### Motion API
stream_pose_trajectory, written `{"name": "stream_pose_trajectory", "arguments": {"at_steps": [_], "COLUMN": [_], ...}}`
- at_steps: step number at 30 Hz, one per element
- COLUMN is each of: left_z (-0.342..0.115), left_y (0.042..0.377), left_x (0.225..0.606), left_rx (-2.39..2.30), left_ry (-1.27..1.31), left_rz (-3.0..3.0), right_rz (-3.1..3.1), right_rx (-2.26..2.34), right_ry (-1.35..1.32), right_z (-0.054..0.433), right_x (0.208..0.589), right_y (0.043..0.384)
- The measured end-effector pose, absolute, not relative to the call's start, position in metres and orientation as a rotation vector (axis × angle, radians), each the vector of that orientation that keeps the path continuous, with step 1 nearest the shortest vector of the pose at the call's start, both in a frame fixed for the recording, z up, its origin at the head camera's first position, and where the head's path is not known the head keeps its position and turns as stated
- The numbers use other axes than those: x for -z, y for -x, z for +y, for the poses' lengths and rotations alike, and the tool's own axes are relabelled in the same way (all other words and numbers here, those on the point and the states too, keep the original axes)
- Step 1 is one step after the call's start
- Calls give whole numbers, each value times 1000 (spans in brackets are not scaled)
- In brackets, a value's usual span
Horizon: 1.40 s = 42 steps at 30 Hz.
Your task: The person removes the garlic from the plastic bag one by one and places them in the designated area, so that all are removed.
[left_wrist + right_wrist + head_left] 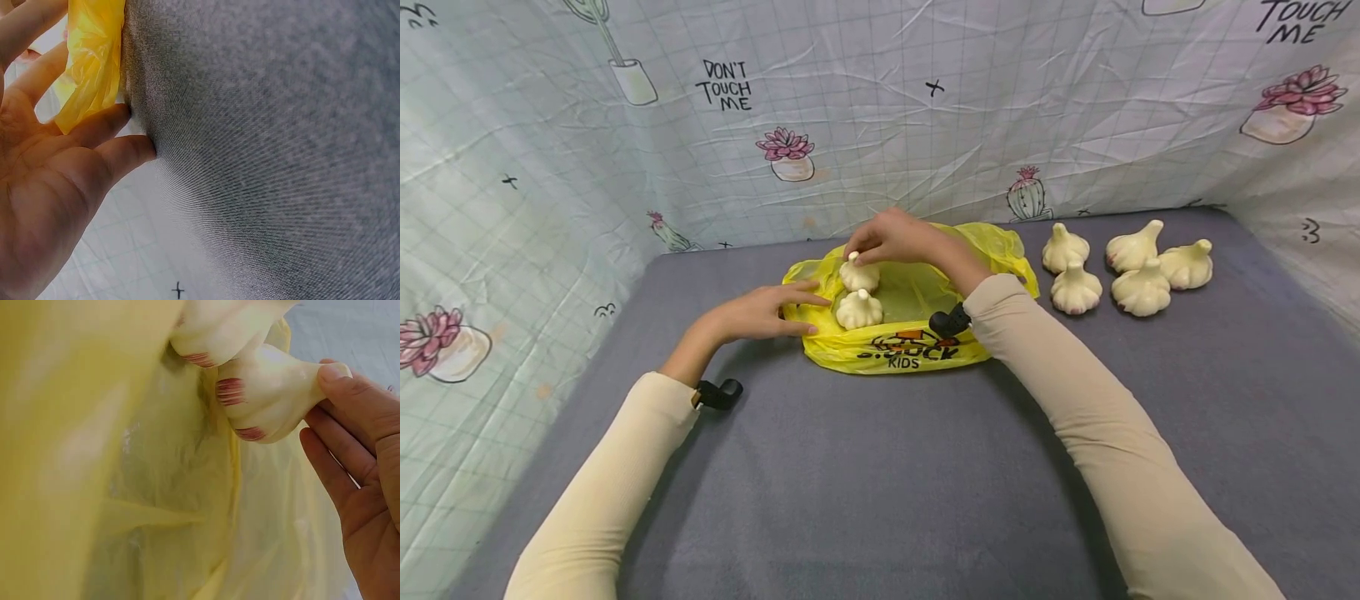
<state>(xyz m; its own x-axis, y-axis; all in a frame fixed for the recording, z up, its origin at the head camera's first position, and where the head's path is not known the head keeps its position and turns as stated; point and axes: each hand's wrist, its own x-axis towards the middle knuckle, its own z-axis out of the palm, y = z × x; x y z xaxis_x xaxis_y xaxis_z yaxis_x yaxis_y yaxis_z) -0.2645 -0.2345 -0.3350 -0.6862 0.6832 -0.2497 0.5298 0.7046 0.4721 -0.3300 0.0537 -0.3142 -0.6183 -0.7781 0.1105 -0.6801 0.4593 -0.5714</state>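
A yellow plastic bag (917, 354) lies with its mouth spread wide on the grey table. Inside its left end are two cream garlic bulbs: a nearer bulb (859, 310) and a farther bulb (859, 275). My right hand (898, 237) reaches over the bag and pinches the farther bulb by its stem. The right wrist view shows that held bulb (269, 394), with reddish streaks at its base, against the other bulb (219, 325). At the bag's left edge, my left hand (763, 312) rests with fingers extended; its spread fingers touch the yellow plastic (94, 56) in the left wrist view.
Several more garlic bulbs (1141, 287) stand in a group on the table (865, 483), right of the bag. A printed cloth (880, 108) hangs behind the table and along both sides.
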Motion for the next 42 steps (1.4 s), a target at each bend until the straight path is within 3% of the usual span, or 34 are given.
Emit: {"name": "stream_pose_trajectory", "arguments": {"at_steps": [16, 28, 42], "left_z": [-235, -235, -233], "left_y": [264, 261, 261], "left_x": [337, 335, 334], "left_rx": [-494, -500, -483], "left_ry": [-942, -931, -912], "left_rz": [2503, 2481, 2462], "right_rz": [2676, 2766, 2938], "right_rx": [691, 621, 553], "right_ry": [1438, 1455, 1280], "right_z": [83, 132, 205], "right_x": [295, 274, 275], "right_y": [307, 268, 227]}}
